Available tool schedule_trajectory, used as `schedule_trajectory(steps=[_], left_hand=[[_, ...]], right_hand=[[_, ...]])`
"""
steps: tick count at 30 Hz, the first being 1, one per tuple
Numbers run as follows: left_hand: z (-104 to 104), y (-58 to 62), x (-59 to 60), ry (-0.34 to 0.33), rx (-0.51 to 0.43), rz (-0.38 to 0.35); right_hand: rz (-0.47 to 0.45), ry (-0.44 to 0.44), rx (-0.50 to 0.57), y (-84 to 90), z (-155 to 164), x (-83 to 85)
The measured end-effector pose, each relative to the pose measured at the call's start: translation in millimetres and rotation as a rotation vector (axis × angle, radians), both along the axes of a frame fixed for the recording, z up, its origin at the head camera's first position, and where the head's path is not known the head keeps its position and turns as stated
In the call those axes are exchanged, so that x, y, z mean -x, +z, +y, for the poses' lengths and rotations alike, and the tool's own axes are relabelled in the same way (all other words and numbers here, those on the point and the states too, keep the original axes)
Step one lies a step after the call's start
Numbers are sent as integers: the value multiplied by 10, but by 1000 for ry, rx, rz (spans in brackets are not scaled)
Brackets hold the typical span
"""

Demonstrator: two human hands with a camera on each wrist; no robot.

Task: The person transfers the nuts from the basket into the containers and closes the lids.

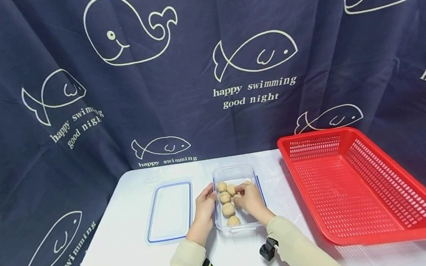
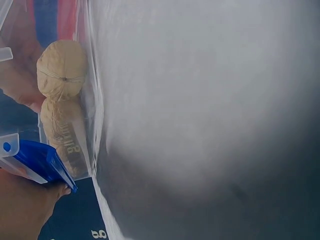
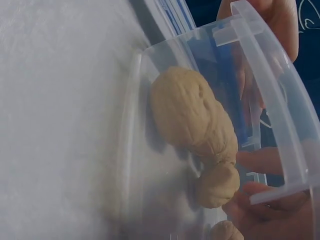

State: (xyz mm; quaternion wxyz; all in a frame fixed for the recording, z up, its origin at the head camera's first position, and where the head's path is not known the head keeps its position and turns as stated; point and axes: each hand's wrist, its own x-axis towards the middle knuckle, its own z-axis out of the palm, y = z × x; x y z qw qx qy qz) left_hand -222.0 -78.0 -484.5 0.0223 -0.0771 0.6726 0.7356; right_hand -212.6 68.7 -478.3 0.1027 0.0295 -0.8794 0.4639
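Note:
A clear plastic container (image 1: 241, 228) with blue side clips stands on the table, holding several tan walnuts (image 1: 228, 210) mostly in a column along its left side. My right hand (image 1: 251, 198) reaches inside, thumb and fingers pinching one walnut (image 1: 238, 200). In the right wrist view, its fingers (image 3: 267, 161) show through the clear wall, close to a walnut (image 3: 218, 186). Along the outside of the left wall lies my left hand (image 1: 205, 208), its fingers fairly straight. The left wrist view shows that hand against a blue clip (image 2: 42, 160); part of it is cut off.
A clear lid (image 1: 169, 212) with a blue seal lies flat on the table (image 1: 110, 263), left of the container. To the right stands a large red perforated basket (image 1: 321, 221). A dark blue printed curtain (image 1: 199, 66) hangs behind the table.

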Motion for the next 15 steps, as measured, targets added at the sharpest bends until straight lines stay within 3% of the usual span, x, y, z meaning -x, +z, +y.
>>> schedule_trajectory(steps=[3,10,15], left_hand=[[6,86,-36,-11,-7,-3],[23,69,-6,13,15,14],[-25,162,-7,-2,45,48]], right_hand=[[-5,13,45,28,-2,-1],[43,37,65,133,-45,27],[71,50,106,260,-127,22]])
